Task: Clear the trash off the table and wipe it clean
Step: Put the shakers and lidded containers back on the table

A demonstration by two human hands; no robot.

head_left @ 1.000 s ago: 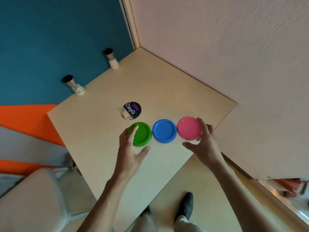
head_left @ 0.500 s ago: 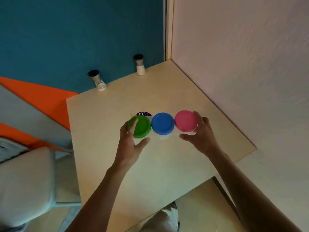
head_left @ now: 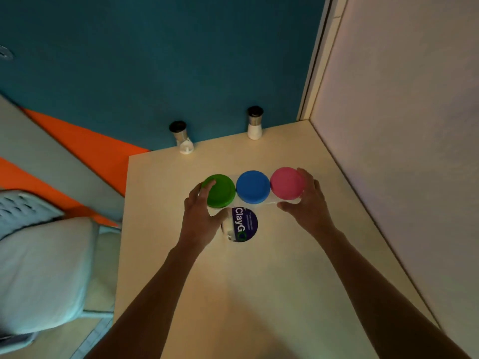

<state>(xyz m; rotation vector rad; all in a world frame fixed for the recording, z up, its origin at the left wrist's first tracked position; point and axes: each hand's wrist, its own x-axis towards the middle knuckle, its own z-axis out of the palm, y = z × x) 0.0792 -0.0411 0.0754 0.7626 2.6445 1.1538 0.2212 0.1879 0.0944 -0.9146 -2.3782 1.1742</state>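
Tubs: I see three in a row on table point(head_left: 259, 294), green tub point(head_left: 219, 190), blue tub point(head_left: 253, 187), pink tub point(head_left: 287, 183), lids touching.
Left hand point(head_left: 201, 218): fingers curled round green tub, 9 o'clock end.
Right hand point(head_left: 309, 203): grips pink tub, 3 o'clock end.
ClayG lid point(head_left: 243, 224): flat, 6 o'clock of green tub.
Shakers: two shakers point(head_left: 254, 123) at 12 o'clock edge.

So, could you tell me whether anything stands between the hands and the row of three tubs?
Nothing visible does. The left hand already holds the green tub and the right hand the pink tub, with the blue tub between them. The purple-labelled tub lies apart, nearer the person.
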